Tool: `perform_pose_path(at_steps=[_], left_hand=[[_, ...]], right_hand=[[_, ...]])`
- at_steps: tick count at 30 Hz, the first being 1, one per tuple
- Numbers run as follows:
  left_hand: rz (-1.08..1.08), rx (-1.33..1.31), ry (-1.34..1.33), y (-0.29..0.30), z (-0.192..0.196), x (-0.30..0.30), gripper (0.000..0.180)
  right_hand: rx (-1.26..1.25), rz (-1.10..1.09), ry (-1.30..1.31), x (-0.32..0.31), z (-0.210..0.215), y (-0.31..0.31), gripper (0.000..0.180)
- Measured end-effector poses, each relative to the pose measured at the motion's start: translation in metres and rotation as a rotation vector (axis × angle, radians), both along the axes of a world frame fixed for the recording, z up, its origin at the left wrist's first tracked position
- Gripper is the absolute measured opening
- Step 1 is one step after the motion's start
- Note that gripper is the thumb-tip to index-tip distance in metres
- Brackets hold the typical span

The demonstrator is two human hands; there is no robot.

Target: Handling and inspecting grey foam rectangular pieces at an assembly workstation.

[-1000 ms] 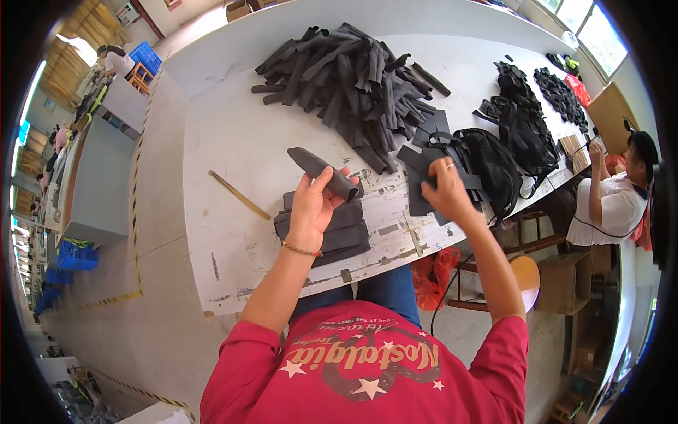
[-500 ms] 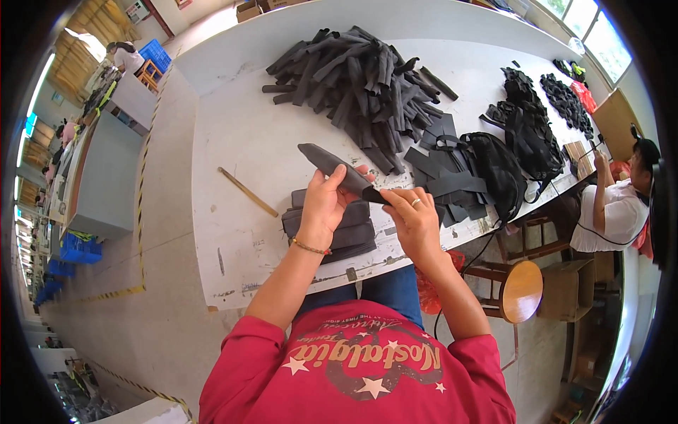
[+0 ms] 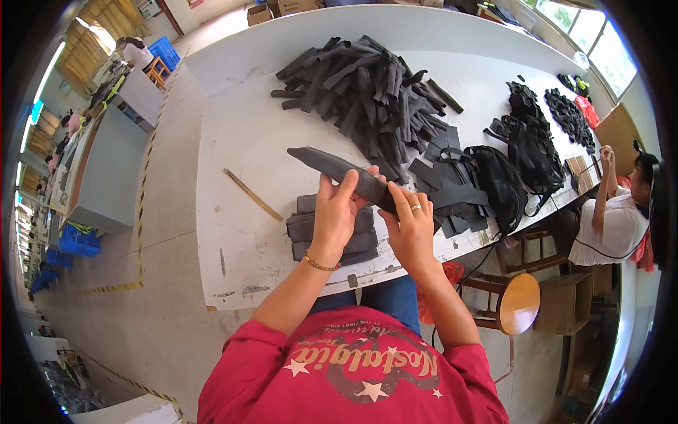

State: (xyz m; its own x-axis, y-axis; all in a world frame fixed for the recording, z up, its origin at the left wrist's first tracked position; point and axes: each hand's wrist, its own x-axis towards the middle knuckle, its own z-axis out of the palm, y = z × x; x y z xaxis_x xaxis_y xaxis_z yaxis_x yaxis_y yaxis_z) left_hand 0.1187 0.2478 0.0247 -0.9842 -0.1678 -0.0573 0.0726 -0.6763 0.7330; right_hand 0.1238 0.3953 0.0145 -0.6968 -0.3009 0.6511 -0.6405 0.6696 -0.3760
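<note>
Both my hands hold one long dark grey fabric strip [image 3: 332, 167] above the white table [image 3: 233, 134]. My left hand [image 3: 334, 212] grips its middle, fingers wrapped over it. At the strip's right end, my right hand [image 3: 407, 225], with a ring on one finger, pinches it. The strip's free end points up and left. Under my hands lies a small stack of similar dark pieces [image 3: 305, 227] near the table's front edge.
A big heap of dark strips [image 3: 367, 92] fills the table's middle, with black straps and flat pieces [image 3: 480, 177] to its right. A thin wooden stick [image 3: 253, 194] lies at left. A round wooden stool [image 3: 518, 302] stands at right, and another person [image 3: 611, 219] sits beyond it.
My right hand left the flat pieces at right and came over to the strip. Both hands now hold the strip, which was in my left hand alone a second ago.
</note>
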Motion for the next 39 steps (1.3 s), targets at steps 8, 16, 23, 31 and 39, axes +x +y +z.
perform_pose_path(at_steps=[8,16,23,31,39], left_hand=[[-0.115,0.077,0.135,0.009,-0.024,-0.006,0.027],[-0.056,-0.036,0.140,0.010,-0.014,0.001,0.040],[-0.016,-0.006,0.116,-0.008,-0.010,0.004,0.035],[-0.172,0.128,0.048,-0.001,-0.025,0.010,0.031],[0.062,0.160,0.192,-0.010,0.004,-0.005,0.027]], right_hand=[[-0.145,0.085,-0.096,0.000,-0.011,-0.025,0.043],[-0.138,0.196,-0.046,-0.002,-0.013,-0.026,0.036],[-0.148,0.204,-0.169,0.004,-0.009,-0.022,0.031],[-0.050,0.223,-0.211,0.007,-0.001,-0.007,0.028],[0.015,0.337,0.057,-0.008,0.019,0.001,0.025]])
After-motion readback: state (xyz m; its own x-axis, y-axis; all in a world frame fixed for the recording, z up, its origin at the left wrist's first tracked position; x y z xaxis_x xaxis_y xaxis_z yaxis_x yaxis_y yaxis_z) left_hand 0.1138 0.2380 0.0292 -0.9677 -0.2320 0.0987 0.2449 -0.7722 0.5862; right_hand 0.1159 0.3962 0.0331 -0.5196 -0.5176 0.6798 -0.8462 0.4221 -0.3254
